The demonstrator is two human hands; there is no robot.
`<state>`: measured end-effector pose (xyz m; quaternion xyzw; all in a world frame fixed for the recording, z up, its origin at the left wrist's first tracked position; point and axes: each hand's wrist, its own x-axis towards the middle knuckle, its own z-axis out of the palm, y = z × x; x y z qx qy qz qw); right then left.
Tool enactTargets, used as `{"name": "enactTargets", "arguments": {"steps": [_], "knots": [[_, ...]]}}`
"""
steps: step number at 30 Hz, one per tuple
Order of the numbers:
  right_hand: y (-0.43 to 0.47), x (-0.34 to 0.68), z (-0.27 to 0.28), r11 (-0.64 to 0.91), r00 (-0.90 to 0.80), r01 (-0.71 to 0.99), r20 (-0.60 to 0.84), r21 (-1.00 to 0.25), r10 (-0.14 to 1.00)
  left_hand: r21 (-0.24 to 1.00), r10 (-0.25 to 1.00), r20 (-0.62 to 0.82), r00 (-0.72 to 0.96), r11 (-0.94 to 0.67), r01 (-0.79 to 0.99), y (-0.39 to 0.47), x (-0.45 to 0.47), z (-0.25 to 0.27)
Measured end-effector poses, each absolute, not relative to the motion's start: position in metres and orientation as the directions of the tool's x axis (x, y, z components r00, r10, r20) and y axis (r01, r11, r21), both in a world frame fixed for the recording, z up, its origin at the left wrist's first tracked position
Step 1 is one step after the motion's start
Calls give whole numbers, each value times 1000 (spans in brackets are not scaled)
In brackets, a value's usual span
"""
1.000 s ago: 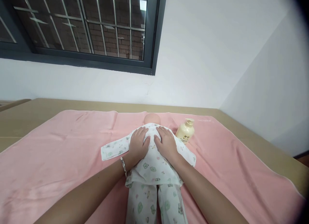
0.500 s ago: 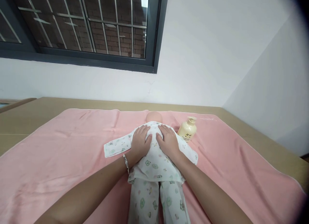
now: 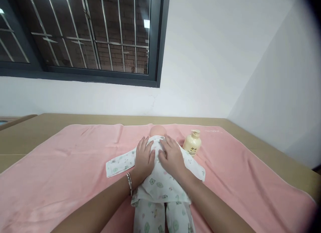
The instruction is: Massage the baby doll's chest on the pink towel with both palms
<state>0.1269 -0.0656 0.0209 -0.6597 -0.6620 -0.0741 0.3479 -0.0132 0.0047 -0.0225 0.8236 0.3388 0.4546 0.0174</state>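
Observation:
A baby doll (image 3: 157, 130) lies in front of me, its bare head pointing away. It wears a white printed top (image 3: 160, 184) with long sleeves spread to the sides, and matching trousers (image 3: 149, 215). My left hand (image 3: 144, 159) rests on the upper left of the top, fingers extended and a little apart, thumb toward the middle. On the upper right, my right hand (image 3: 172, 156) lies with its fingers stretched out and slightly bent. Neither hand grips anything. Bracelets (image 3: 129, 184) circle my left wrist. The doll's face cannot be seen.
A pale yellow pump bottle (image 3: 192, 144) stands right of the doll's shoulder on a pink cloth (image 3: 75, 159). Beneath the cloth is a light brown surface (image 3: 20, 136), bordered by white walls (image 3: 200, 76). A dark-framed window (image 3: 100, 77) with metal bars is at upper left.
The camera has tilted, so the whole scene sits lower in view. My right hand has shifted slightly toward the doll's middle, fingers more bent. Both hands stay at the upper torso.

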Motion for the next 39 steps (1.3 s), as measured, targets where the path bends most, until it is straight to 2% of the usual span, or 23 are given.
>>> {"name": "enactTargets", "arguments": {"steps": [4, 9, 14, 19, 24, 28, 32, 35, 39], "knots": [[-65, 124, 21, 91, 70, 921, 391, -378, 918, 365, 585, 734, 346, -769, 525, 7, -13, -25], [-67, 124, 24, 61, 113, 928, 434, -367, 894, 397, 598, 725, 343, -769, 501, 9, -13, -26], [-67, 124, 23, 72, 60, 930, 342, -360, 938, 418, 608, 715, 345, -768, 486, 10, -13, -26], [-70, 121, 27, 63, 100, 942, 455, -329, 885, 425, 614, 701, 363, -768, 480, 10, -13, -24], [-70, 118, 26, 41, 83, 947, 365, -319, 927, 444, 629, 684, 369, -760, 474, 10, -13, -23], [-72, 120, 30, 11, 119, 952, 404, -306, 907, 481, 660, 662, 355, -738, 474, 8, -13, -21], [-76, 127, 43, 89, -22, 960, 245, -264, 969, 495, 674, 649, 353, -727, 476, 8, -12, -20], [-88, 138, 67, 148, -89, 955, 229, -256, 969, 459, 651, 661, 372, -744, 486, 10, -13, -18], [-118, 166, 109, 71, 50, 939, 340, -335, 939, 327, 589, 658, 470, -785, 527, 4, -14, -5]]}}
